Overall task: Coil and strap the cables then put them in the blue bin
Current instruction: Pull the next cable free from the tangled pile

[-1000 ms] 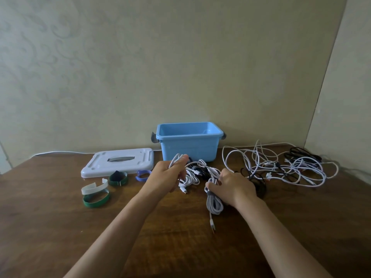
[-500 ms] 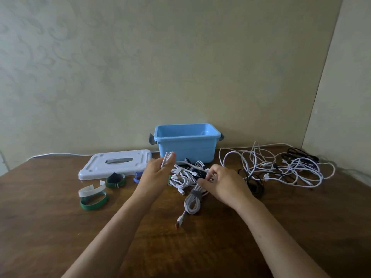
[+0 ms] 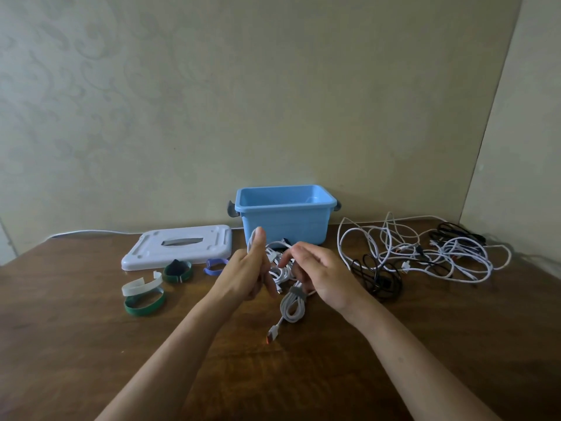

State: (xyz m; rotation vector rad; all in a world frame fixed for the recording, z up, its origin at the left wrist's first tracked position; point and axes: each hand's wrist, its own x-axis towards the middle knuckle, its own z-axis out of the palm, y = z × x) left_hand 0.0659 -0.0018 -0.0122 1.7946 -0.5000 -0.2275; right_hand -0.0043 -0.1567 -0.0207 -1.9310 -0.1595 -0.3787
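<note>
My left hand (image 3: 247, 273) holds loops of a white cable (image 3: 274, 255) against its raised thumb, just in front of the blue bin (image 3: 285, 218). My right hand (image 3: 318, 276) pinches the same white cable with curled fingers. Below the hands lies a coiled white cable (image 3: 291, 305) bound with a grey strap, its plug pointing toward me. A tangle of loose white cables (image 3: 425, 250) and a black cable (image 3: 379, 276) lie to the right. Loose straps sit on the left: white (image 3: 141, 285), green (image 3: 144, 305), dark green (image 3: 177, 270) and blue (image 3: 215, 265).
The bin's white lid (image 3: 179, 246) lies flat to the left of the bin on the brown wooden table (image 3: 91, 344). A thin white wire (image 3: 91, 232) runs along the table's back edge by the wall. Another wall closes in on the right.
Both hands have lifted and drawn closer together over the cable pile. The strapped white coil has left my right hand and lies on the table.
</note>
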